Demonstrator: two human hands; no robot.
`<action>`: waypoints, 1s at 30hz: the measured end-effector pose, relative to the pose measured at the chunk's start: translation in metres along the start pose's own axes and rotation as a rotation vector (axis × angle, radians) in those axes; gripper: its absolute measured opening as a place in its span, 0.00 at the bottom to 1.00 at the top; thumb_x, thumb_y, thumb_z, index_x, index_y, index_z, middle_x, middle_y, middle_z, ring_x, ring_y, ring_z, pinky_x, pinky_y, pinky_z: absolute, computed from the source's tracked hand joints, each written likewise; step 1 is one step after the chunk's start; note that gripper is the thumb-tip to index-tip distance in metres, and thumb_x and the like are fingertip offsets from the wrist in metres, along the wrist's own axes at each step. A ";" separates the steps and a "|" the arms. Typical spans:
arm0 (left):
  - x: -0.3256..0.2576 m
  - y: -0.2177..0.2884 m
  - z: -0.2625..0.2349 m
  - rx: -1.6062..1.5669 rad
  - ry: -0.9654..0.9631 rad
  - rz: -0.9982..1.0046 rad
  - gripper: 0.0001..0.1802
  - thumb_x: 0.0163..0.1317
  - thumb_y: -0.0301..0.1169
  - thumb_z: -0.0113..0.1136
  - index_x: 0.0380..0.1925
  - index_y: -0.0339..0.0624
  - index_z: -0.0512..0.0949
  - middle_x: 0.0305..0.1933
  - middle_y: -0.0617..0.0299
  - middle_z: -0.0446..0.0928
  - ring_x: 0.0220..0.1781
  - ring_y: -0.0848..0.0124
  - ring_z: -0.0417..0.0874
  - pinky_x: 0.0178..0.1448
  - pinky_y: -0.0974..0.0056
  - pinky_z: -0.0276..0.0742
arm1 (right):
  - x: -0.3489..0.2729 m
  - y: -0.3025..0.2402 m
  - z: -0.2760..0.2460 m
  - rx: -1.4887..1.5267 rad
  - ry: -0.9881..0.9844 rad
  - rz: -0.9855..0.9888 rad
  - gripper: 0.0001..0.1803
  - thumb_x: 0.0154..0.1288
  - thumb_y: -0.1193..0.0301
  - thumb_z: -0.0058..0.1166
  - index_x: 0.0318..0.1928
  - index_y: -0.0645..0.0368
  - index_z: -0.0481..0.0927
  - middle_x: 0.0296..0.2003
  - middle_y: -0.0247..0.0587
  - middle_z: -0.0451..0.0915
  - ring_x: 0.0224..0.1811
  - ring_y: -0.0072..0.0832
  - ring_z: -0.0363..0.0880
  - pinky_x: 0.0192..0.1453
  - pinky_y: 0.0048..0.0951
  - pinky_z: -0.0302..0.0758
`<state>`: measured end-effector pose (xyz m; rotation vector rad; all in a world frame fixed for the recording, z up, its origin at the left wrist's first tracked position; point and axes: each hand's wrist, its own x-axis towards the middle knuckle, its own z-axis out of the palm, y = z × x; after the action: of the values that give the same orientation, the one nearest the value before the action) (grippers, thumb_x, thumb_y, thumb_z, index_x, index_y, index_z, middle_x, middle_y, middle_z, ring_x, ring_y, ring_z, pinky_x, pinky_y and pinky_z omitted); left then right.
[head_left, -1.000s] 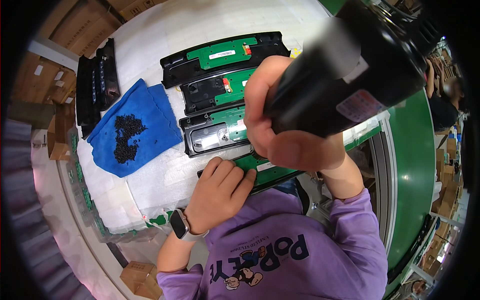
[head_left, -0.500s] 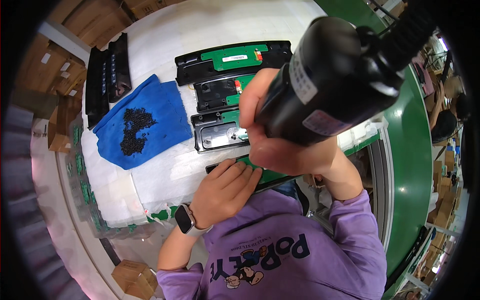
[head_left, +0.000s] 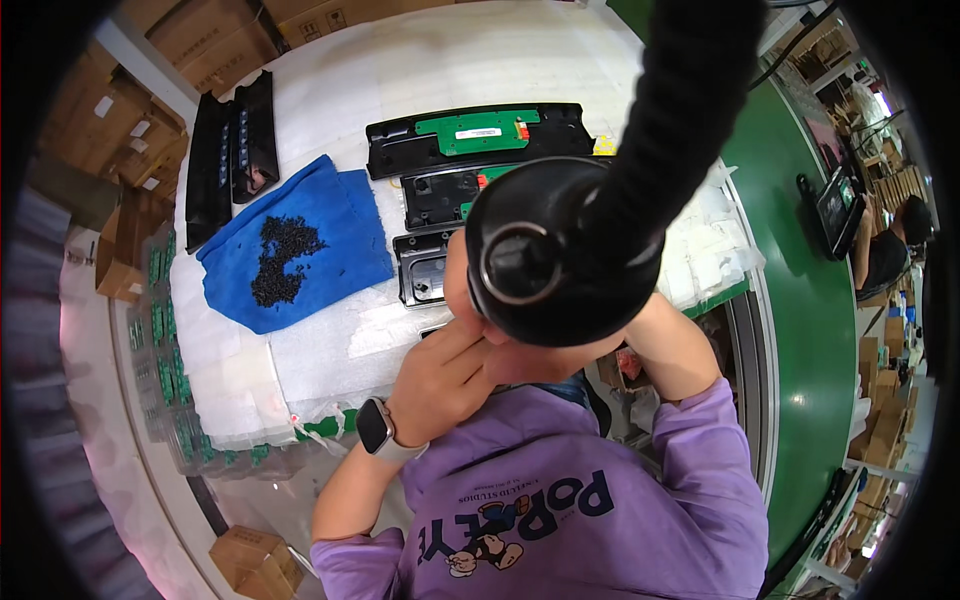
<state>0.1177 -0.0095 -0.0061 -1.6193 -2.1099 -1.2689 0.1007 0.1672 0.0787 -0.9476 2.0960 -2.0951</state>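
My right hand (head_left: pixel 540 362) is wrapped round a thick black electric screwdriver (head_left: pixel 560 255), held upright with its ribbed cord rising from the top. The tool's body hides its tip and most of those fingers. Close against it, my left hand (head_left: pixel 445 378) has its fingers bent and pressed together at the table's near edge. What they hold is hidden; only a dark sliver of a panel shows by them. Beyond the hands lie a black frame with a clear window (head_left: pixel 420 270), a black housing (head_left: pixel 432 200) and a long black panel with a green circuit board (head_left: pixel 480 133).
A blue cloth (head_left: pixel 350 225) bearing a heap of small black screws (head_left: pixel 285 255) lies to the left. Behind it are two long black strips (head_left: pixel 208 170). Green boards in clear trays (head_left: pixel 165 340) flank the table's left side. Another person (head_left: pixel 885 255) is at the far right.
The screwdriver has swung more upright and moved left and down with my right hand. My left fingers have drawn in from lying over the near panel to bending beside the tool.
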 end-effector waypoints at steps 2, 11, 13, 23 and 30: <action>0.001 0.001 0.000 -0.006 -0.008 -0.006 0.13 0.37 0.24 0.57 0.28 0.31 0.76 0.35 0.53 0.76 0.39 0.58 0.77 0.41 0.60 0.76 | 0.000 -0.002 -0.004 0.044 -0.039 0.035 0.18 0.36 0.70 0.67 0.29 0.63 0.75 0.24 0.37 0.78 0.24 0.22 0.75 0.31 0.23 0.72; 0.010 0.003 -0.003 0.146 -0.039 0.063 0.15 0.38 0.24 0.57 0.31 0.32 0.76 0.33 0.55 0.74 0.35 0.61 0.76 0.38 0.63 0.75 | -0.014 0.002 -0.007 -0.102 0.168 -0.138 0.11 0.37 0.73 0.64 0.23 0.58 0.73 0.20 0.30 0.72 0.19 0.17 0.69 0.25 0.18 0.66; 0.012 0.004 -0.001 0.145 0.001 0.027 0.16 0.38 0.23 0.57 0.32 0.34 0.77 0.32 0.57 0.75 0.35 0.62 0.76 0.37 0.63 0.75 | -0.013 -0.013 0.001 0.212 0.270 0.064 0.14 0.36 0.71 0.65 0.24 0.61 0.74 0.19 0.31 0.72 0.18 0.17 0.69 0.23 0.17 0.66; 0.023 0.012 -0.014 -0.270 0.271 -0.517 0.06 0.48 0.16 0.59 0.28 0.32 0.78 0.29 0.55 0.79 0.32 0.67 0.80 0.39 0.69 0.74 | -0.017 -0.011 -0.030 0.690 0.232 -0.446 0.22 0.62 0.52 0.44 0.41 0.60 0.66 0.15 0.30 0.65 0.09 0.20 0.60 0.20 0.27 0.63; 0.021 0.013 -0.018 -0.598 0.289 -0.716 0.05 0.52 0.16 0.59 0.30 0.30 0.78 0.32 0.56 0.80 0.34 0.72 0.81 0.40 0.72 0.75 | -0.022 -0.003 -0.029 0.678 0.271 -0.390 0.21 0.63 0.52 0.47 0.44 0.57 0.65 0.18 0.27 0.67 0.15 0.19 0.66 0.29 0.27 0.69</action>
<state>0.1150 -0.0076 0.0242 -0.7029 -2.3188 -2.3582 0.1075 0.2026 0.0757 -1.0520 1.1410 -2.9641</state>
